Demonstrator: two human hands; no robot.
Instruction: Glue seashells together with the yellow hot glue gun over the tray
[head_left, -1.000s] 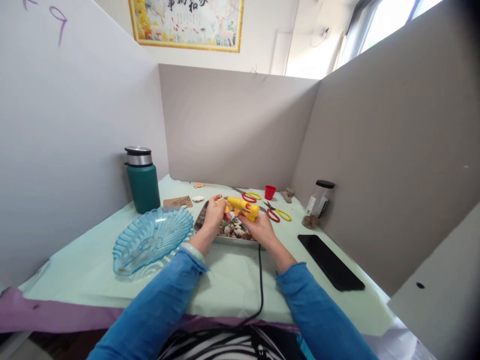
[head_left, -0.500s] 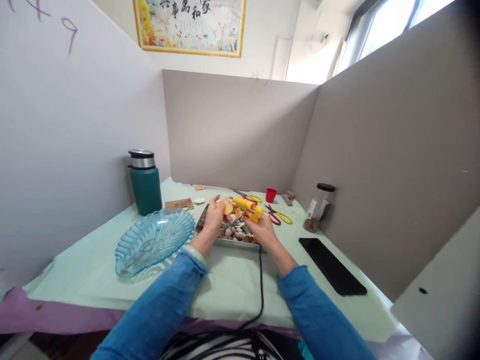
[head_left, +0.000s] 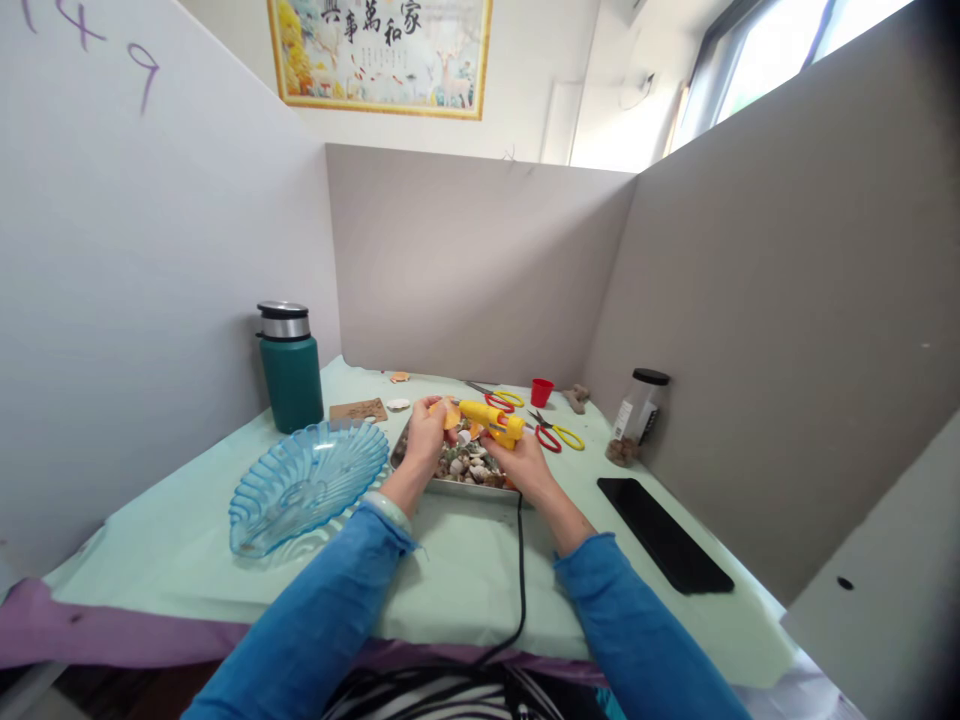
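My left hand (head_left: 424,442) is closed on an orange shell (head_left: 451,413), held above a metal tray (head_left: 480,491). A yellow hot glue gun (head_left: 489,421) is gripped in my right hand (head_left: 523,462), its nozzle pointing left and reaching the shell; whether the tip touches it I cannot tell. Below both hands the tray holds many small shells (head_left: 471,467). From the glue gun's grip a black cord (head_left: 523,570) runs over the tray's rim and down to the table's front edge.
On the left stand a blue shell-shaped glass dish (head_left: 307,490) and a green bottle (head_left: 291,375). Scissors (head_left: 556,432), a red cup (head_left: 541,392) and a jar (head_left: 636,420) sit to the right, with a black phone-like slab (head_left: 664,535) nearer. Partitions (head_left: 480,260) enclose the table.
The glue gun has shifted slightly left, bringing its nozzle to the shell. My left hand has turned a little, and its raised finger has come down.
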